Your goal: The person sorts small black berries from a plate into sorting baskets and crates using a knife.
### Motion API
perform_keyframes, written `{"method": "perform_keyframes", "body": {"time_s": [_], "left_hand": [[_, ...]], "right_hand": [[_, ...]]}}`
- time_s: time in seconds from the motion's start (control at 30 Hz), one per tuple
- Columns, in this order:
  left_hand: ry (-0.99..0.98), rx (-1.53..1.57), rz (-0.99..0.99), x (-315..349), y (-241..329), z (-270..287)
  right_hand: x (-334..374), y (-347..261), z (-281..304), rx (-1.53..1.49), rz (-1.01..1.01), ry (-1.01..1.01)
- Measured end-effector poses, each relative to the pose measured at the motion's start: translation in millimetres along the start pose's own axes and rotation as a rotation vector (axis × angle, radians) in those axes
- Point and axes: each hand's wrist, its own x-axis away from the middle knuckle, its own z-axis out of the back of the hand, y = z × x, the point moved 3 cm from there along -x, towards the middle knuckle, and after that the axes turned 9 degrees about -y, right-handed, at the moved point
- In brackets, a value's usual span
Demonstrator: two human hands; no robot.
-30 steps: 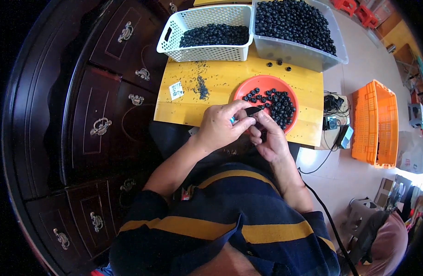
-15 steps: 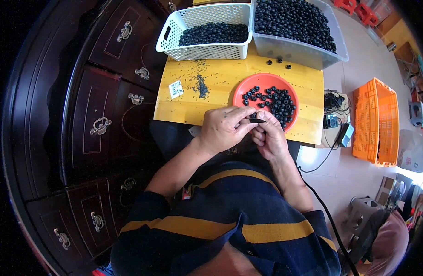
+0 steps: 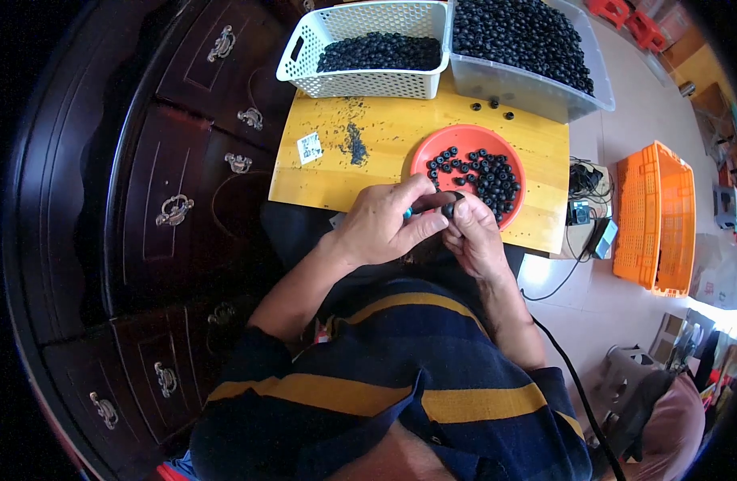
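My left hand (image 3: 384, 222) is closed round a slim dark blade-like tool (image 3: 434, 202); a bit of teal shows between its fingers. My right hand (image 3: 474, 234) pinches a small black ring-shaped part (image 3: 448, 211) between thumb and fingers, close against the tool. The two hands almost meet over the near edge of a round red plate (image 3: 423, 152). Many similar black parts (image 3: 496, 178) lie loose on that plate. Fingers hide much of the tool.
A white perforated basket (image 3: 360, 85) and a clear plastic bin (image 3: 529, 90), both holding black parts, stand at the back of the yellow table (image 3: 304, 180). Black shavings (image 3: 355, 144) and a white label (image 3: 310, 148) lie left. An orange crate (image 3: 655, 224) stands right; dark drawers (image 3: 172, 192) left.
My left hand has turned and its fingers have spread further apart, showing the teal bit. The tool's dark tip has shifted, and the black part in my right hand has come into view.
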Motion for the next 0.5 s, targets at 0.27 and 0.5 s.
{"method": "perform_keyframes", "body": {"time_s": [0.27, 0.5], "left_hand": [[-0.026, -0.208, -0.030, 1, 2, -4], [-0.019, -0.291, -0.052, 1, 3, -4]], "right_hand": [[3, 2, 1, 0.258, 0.008, -0.057], [3, 5, 9, 0.273, 0.033, -0.081]]}}
